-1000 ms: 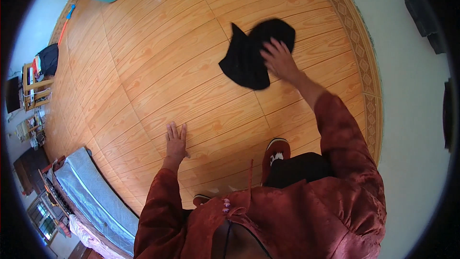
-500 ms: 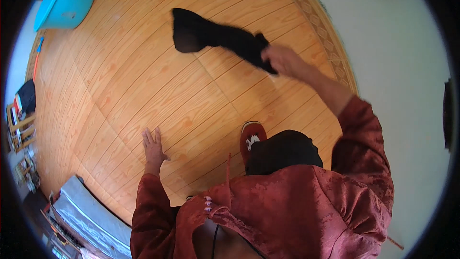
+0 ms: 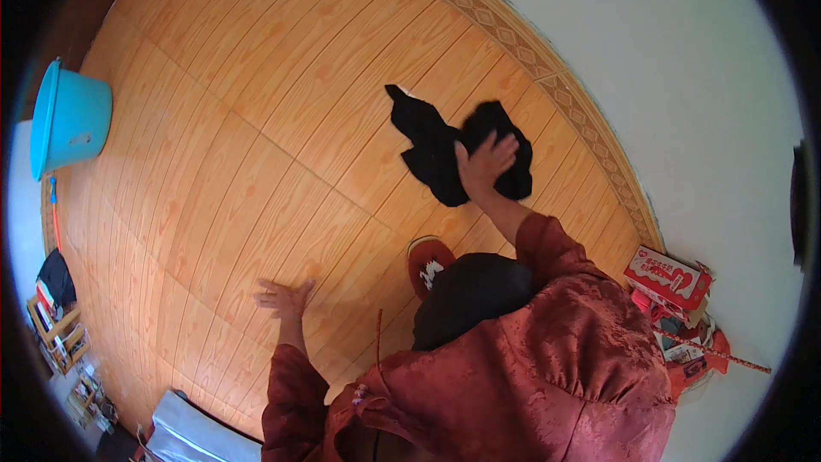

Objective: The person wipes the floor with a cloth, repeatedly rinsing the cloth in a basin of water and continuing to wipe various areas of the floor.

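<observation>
Right hand [image 3: 486, 161] lies flat with fingers spread on the black cloth [image 3: 436, 150], near the patterned border of the wooden floor [image 3: 256, 120]; left hand [image 3: 285, 298] leans open on the floor; how much is wiped I cannot tell

Single head fisheye, looking steeply down at wooden floor [image 3: 256, 145], near body.
</observation>
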The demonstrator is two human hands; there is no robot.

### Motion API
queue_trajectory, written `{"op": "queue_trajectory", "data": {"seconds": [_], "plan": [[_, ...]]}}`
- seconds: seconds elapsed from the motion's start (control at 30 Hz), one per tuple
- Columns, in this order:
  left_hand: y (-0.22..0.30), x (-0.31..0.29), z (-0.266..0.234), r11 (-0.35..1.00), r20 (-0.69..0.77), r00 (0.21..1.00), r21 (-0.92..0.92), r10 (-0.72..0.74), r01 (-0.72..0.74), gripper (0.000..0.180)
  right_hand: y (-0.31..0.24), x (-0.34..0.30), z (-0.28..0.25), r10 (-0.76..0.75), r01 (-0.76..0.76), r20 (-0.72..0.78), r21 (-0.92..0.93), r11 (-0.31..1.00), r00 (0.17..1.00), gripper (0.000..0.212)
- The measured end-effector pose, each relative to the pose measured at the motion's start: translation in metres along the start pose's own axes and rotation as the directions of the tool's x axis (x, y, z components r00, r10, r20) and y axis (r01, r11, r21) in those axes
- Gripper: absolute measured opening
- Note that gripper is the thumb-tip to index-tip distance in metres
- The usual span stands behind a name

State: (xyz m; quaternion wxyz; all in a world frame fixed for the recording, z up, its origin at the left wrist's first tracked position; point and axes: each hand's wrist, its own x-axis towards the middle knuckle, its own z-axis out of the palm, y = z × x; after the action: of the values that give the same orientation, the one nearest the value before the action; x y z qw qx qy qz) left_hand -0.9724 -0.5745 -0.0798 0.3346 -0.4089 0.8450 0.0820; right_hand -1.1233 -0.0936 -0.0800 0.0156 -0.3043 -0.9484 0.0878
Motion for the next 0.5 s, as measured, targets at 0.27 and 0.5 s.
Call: {"op": "queue_trajectory", "data": {"seconds": [0.27,0.5], "plan": [[0.026,-0.015,-0.005,0.985,-0.061,0.984,0.009,-0.170,0.171,0.159,-0.181,0.095,0.024,-0.485,0.485,-0.022,0.104,0.868,0.874,0.090],[0.018,-0.009,0.000,0.989,-0.044,0.988,-0.012,-0.149,0.148,0.161,-0.296,0.119,0.024,-0.647,0.614,0.017,0.300,0.730,0.762,0.051]]}}
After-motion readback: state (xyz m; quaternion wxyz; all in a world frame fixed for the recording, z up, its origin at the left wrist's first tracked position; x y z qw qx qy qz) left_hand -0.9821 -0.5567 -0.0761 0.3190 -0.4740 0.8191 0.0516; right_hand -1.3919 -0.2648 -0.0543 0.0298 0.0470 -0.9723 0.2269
